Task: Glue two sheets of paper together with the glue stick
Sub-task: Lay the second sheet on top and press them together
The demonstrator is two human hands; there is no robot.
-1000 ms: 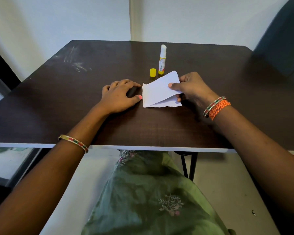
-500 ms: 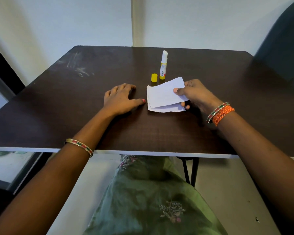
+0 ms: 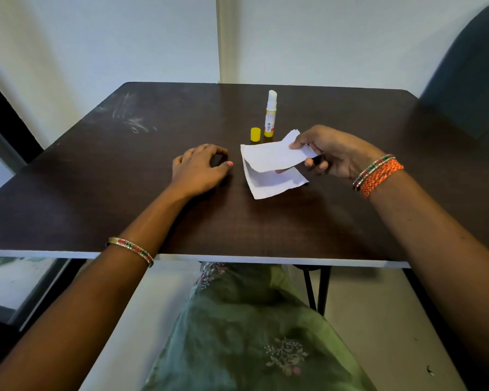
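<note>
From the head view we see our right hand (image 3: 333, 152), right of the frame's centre, pinching the right end of the upper sheet of paper (image 3: 274, 156) between thumb and fingers, so that this thin white sheet is lifted at a slant above the lower sheet of paper (image 3: 271, 184). The lower sheet lies flat on the table (image 3: 124, 193), a small white piece with uneven edges; the two seem to meet along their left edge, though we cannot tell if they touch there. Our left hand (image 3: 198, 170) rests palm down just left of the papers, fingers loosely curled and close together, gripping nothing. Above the papers, near the top centre, the glue stick (image 3: 270, 114) stands upright, a slim white tube with a yellow base, uncapped, and its small yellow cylindrical cap (image 3: 255, 134) stands just beside it on the left. The table is dark wood-grain laminate with a pale edge and faint scuffs at upper left. Plain pale walls rise behind it.
</note>
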